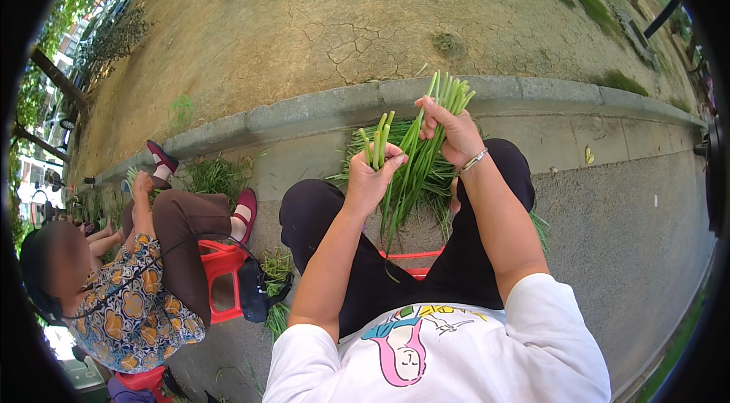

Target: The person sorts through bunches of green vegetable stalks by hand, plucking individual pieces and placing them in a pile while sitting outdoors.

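My left hand (373, 172) is closed around a few thick pale-green stalks (382, 138) whose cut ends point up. To its right, my right hand (447, 129) grips a larger bunch of long green stalks (453, 96), with a metal bracelet on that wrist. Long flat green leaves (408, 175) hang from the bunch down between my knees. The fingertips of my left hand come close to these leaves; whether they touch them I cannot tell. Below and behind both hands, a pile of similar greens (436, 175) lies on the pavement, partly hidden by the hands and the hanging leaves.
A stone curb (319, 109) runs beyond the pile, with cracked bare soil (353, 32) behind it. At the left a person (131, 289) sits on a red plastic stool (219, 280), near a dark bag (254, 289). More greens (214, 180) lie by that person's feet. Part of a red stool shows beneath me.
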A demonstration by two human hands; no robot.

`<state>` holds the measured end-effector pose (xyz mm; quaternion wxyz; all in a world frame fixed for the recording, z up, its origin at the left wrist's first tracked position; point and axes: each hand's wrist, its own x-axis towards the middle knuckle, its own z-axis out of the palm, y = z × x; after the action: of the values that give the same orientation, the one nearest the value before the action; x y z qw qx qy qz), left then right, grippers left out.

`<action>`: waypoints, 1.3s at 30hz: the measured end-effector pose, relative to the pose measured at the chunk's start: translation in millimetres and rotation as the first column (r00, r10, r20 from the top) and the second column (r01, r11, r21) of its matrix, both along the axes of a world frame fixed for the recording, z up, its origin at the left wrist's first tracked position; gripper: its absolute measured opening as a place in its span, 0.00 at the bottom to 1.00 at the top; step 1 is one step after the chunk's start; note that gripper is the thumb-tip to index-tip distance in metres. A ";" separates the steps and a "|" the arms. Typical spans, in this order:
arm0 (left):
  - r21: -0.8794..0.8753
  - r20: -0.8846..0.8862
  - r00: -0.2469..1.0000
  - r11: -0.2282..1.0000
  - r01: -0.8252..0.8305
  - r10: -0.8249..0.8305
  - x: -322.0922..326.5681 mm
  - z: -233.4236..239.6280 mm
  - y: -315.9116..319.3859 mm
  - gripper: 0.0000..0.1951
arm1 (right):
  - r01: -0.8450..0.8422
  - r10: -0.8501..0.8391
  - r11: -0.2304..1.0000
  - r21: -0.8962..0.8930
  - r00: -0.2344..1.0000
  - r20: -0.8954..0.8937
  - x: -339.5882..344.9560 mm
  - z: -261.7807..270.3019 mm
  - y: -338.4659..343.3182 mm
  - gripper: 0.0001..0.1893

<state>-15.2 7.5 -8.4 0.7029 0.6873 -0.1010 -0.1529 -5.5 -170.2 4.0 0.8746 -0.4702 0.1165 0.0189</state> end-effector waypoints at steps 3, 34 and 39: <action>0.001 0.022 1.000 1.000 0.002 -0.002 -0.1 -1.7 0.4 0.03 | -0.015 0.015 0.999 -0.031 1.000 0.011 -0.7 -0.2 1.5 0.15; 0.093 -0.122 0.992 0.995 0.027 -0.015 7.2 -8.2 10.7 0.05 | 0.123 -0.123 0.992 0.009 0.992 -0.027 3.7 0.3 -17.5 0.12; -0.097 -0.265 0.962 0.994 0.040 -0.065 10.8 -8.4 17.4 0.09 | 0.128 -0.124 0.986 0.102 0.991 -0.046 3.0 2.7 -21.4 0.11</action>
<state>-4.4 24.9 -16.8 0.7363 0.6247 -0.0302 -0.2582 -2.6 -191.6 6.7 0.8951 -0.4147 0.1622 -0.0211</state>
